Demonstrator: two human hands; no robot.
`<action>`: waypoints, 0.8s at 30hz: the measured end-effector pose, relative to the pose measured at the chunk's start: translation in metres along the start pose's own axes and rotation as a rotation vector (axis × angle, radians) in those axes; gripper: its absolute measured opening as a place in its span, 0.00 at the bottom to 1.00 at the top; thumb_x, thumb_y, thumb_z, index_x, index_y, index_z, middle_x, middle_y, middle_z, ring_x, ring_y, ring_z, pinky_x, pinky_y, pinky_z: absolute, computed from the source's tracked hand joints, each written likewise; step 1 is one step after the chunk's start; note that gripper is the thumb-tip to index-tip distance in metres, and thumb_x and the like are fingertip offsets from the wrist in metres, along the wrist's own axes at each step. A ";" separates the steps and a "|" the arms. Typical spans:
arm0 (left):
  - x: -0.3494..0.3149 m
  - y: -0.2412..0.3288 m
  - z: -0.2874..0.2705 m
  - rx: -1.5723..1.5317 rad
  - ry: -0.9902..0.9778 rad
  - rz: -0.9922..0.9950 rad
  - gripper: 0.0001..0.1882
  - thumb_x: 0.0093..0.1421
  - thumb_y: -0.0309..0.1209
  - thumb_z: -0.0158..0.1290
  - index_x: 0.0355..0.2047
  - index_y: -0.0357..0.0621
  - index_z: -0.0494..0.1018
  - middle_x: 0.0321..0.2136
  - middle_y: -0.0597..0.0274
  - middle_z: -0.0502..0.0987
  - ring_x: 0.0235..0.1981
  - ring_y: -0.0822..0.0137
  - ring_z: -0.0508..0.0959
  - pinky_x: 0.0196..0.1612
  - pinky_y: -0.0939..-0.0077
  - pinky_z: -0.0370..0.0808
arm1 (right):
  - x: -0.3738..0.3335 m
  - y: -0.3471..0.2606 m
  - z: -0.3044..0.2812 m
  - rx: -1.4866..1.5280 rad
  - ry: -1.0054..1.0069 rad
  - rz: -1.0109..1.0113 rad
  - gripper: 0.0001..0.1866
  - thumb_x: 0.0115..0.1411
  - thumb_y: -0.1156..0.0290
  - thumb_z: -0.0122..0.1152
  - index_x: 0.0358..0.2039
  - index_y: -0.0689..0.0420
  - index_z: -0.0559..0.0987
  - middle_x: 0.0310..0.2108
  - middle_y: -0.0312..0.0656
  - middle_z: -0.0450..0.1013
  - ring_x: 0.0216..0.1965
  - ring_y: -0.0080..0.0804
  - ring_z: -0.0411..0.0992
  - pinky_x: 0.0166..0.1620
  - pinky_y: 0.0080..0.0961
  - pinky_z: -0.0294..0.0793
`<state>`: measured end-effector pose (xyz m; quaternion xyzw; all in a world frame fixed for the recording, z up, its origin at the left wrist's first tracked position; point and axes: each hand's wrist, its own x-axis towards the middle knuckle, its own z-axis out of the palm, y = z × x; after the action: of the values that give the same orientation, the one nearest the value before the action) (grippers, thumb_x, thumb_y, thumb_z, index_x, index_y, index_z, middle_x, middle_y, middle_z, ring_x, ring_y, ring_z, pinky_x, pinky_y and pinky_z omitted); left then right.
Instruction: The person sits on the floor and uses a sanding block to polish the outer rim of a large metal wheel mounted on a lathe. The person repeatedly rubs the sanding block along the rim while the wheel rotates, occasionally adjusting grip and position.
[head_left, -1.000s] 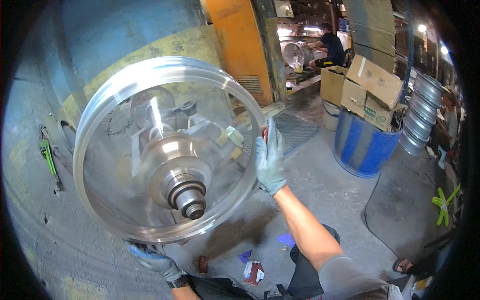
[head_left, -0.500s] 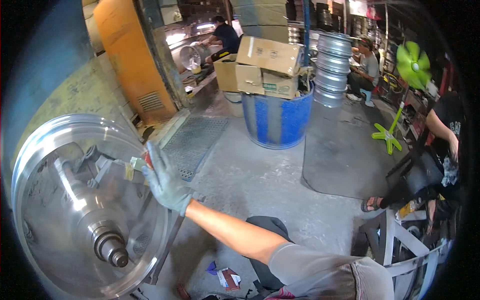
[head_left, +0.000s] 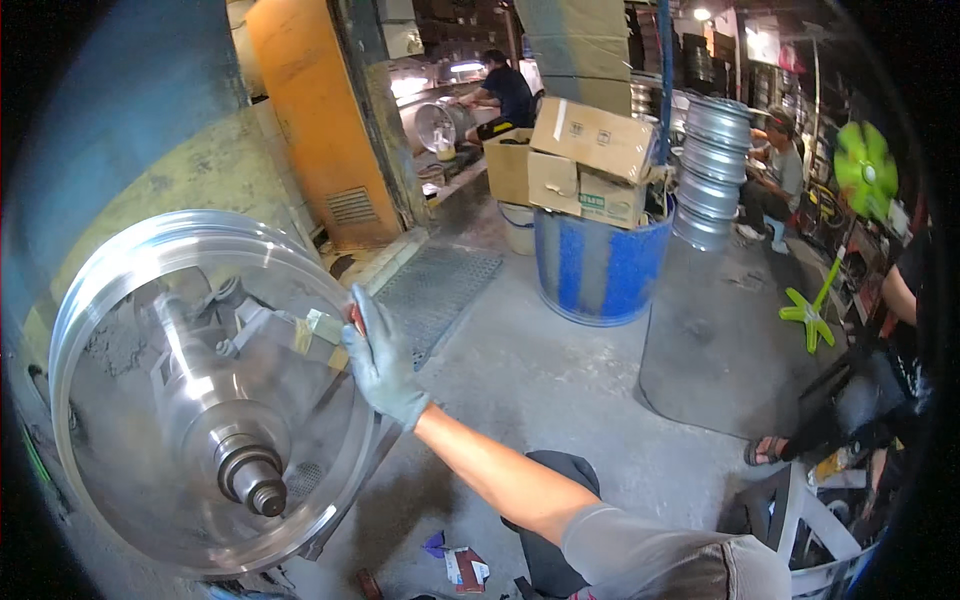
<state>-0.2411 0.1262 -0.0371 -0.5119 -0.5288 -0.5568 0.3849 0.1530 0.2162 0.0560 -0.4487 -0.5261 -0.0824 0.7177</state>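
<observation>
as we look down in the head view, which is our only one, we find the shiny wheel point(head_left: 215, 425) at the lower left, around a stepped metal spindle point(head_left: 250, 475); its inside is blurred, so we judge that it is turning fast. our right hand point(head_left: 382, 365), in grey fabric, lies at the right edge of the wheel, with the fingers straight, nearly together, and not curled around anything. between them and the edge we notice a small red piece point(head_left: 356, 318), which seems to be pressed rather than gripped. for the left hand we cannot tell: a bluish patch point(head_left: 240, 592) below the wheel may be it, or not. from here, we think the fingers could be caught, if one tip passes over the edge toward the blurred inside. the small red piece could also be thrown off, if the pressure becomes too light, or the metal could be marked, if the pressure is uneven. a blue drum point(head_left: 600, 265) stands well apart, so we expect little trouble from it
</observation>
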 end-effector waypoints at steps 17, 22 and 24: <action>0.018 0.015 -0.009 0.195 0.032 0.242 0.29 0.70 0.38 0.51 0.62 0.26 0.62 0.53 0.34 0.73 0.47 0.40 0.79 0.48 0.48 0.80 | -0.007 0.011 -0.005 0.125 0.003 0.082 0.24 0.72 0.67 0.52 0.65 0.61 0.69 0.55 0.55 0.74 0.56 0.49 0.72 0.59 0.38 0.69; 0.017 0.014 -0.015 0.107 -0.057 0.238 0.46 0.64 0.51 0.58 0.68 0.26 0.53 0.58 0.33 0.67 0.52 0.42 0.78 0.53 0.48 0.81 | 0.001 0.010 -0.006 0.281 0.052 0.110 0.20 0.73 0.66 0.52 0.61 0.61 0.71 0.54 0.55 0.74 0.56 0.49 0.73 0.59 0.38 0.69; 0.010 0.000 -0.012 0.024 -0.088 0.181 0.48 0.62 0.48 0.62 0.67 0.24 0.52 0.58 0.31 0.66 0.52 0.40 0.78 0.52 0.49 0.82 | 0.001 0.012 -0.008 0.162 0.021 0.083 0.19 0.73 0.66 0.52 0.60 0.60 0.72 0.54 0.54 0.74 0.55 0.49 0.73 0.58 0.38 0.70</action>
<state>-0.2449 0.1159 -0.0266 -0.5769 -0.5035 -0.4906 0.4159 0.1658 0.2178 0.0496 -0.4097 -0.5043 -0.0143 0.7600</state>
